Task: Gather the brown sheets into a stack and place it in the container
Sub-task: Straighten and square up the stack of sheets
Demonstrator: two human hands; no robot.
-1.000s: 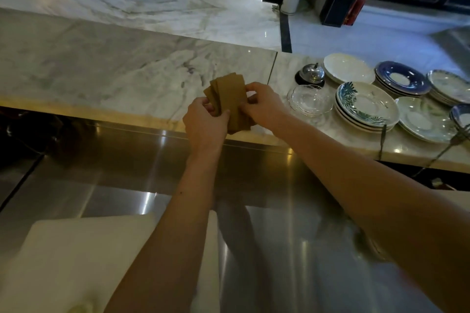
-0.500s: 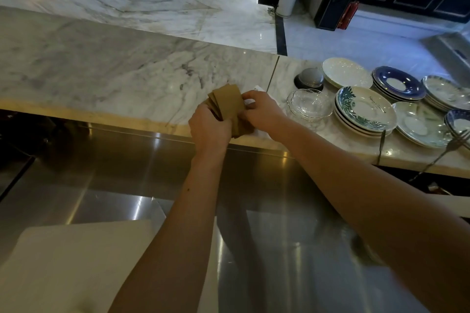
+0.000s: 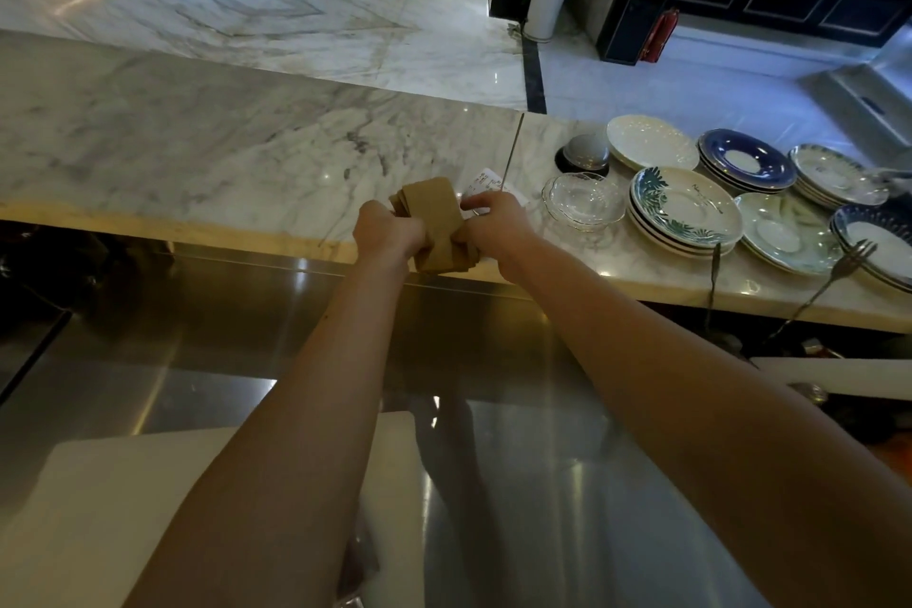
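Observation:
A bundle of brown sheets (image 3: 435,217) is held upright and slightly fanned over the front edge of the marble counter (image 3: 207,153). My left hand (image 3: 387,232) grips its left side and my right hand (image 3: 496,225) pinches its right side, so both hands hold the same bundle. The lower part of the sheets is hidden behind my fingers. A white printed slip (image 3: 486,180) lies on the counter just behind the bundle. No container for the sheets can be made out with certainty.
Right of my hands stand a glass dish (image 3: 582,200), stacks of patterned plates (image 3: 686,212) and two forks (image 3: 839,272) hanging over the counter edge. A steel worktop (image 3: 518,484) lies below, with a white board (image 3: 98,509) at lower left.
Both hands and the brown sheets have sunk lower toward the counter's front edge, and the hands have closed in tighter around the bundle. The white slip has come into view behind it.

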